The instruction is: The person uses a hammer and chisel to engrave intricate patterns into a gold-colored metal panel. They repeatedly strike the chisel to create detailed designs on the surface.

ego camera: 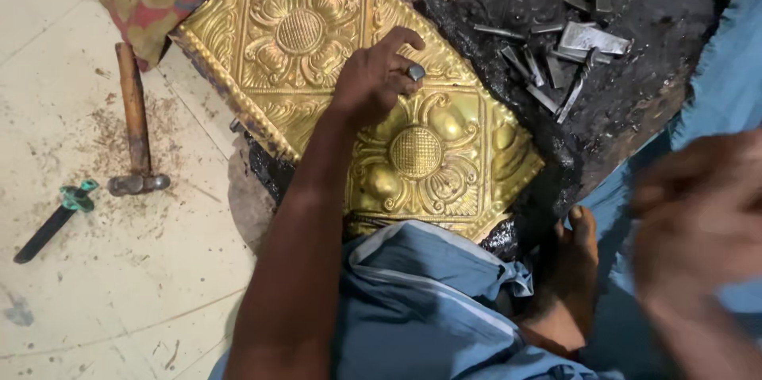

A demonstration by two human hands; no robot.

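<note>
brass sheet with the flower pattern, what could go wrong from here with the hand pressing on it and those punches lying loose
1. The left hand rests its fingers on the embossed brass sheet; a push might dent the raised petals.
2. The loose steel punches lie close on the black pitch bed; one could perhaps roll onto the sheet.
3. The right hand is a blur, so its grip cannot be judged. The bare foot sits beside the work.

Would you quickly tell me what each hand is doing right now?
Left hand: open, fingers curled, resting on the embossed brass sheet; holds nothing.
Right hand: blurred, raised near the camera; cannot be told whether it is open or closed.
</note>
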